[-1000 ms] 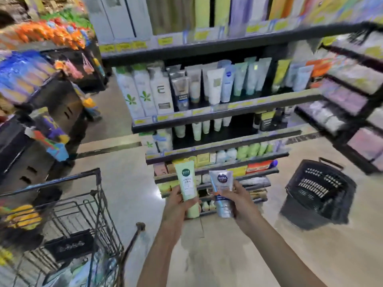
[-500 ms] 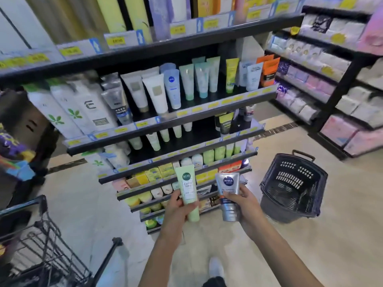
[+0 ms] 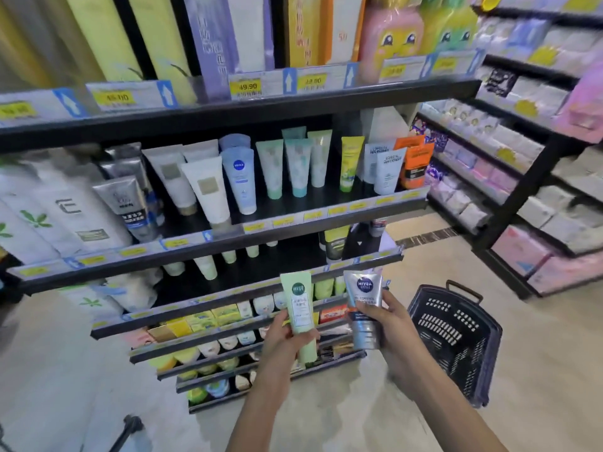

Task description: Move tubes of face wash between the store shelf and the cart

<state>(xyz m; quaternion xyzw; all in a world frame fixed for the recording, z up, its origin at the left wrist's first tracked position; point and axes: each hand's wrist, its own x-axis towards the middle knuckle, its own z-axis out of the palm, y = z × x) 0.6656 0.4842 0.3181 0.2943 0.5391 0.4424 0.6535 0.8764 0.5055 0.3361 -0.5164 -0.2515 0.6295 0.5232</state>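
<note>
My left hand point(image 3: 284, 337) grips a pale green tube of face wash point(image 3: 301, 308), held upright with its cap down. My right hand point(image 3: 390, 324) grips a silver Nivea tube point(image 3: 363, 305) the same way, just to the right. Both tubes are held in front of the lower shelves of the black store shelf point(image 3: 228, 236), a little away from it. On the middle shelf stand several face wash tubes, among them a light blue Nivea tube point(image 3: 239, 181). Of the cart only a dark handle end point(image 3: 130, 425) shows at the bottom left.
A dark plastic shopping basket point(image 3: 456, 340) stands on the floor to the right of my right hand. Another black rack with pink and white packs point(image 3: 509, 158) runs along the right side. Tall boxes and price tags fill the top shelf point(image 3: 248, 86).
The view has swung right and closer to the shelf, so the cart has almost left the frame. Both hands still hold their tubes, now nearer the shelf.
</note>
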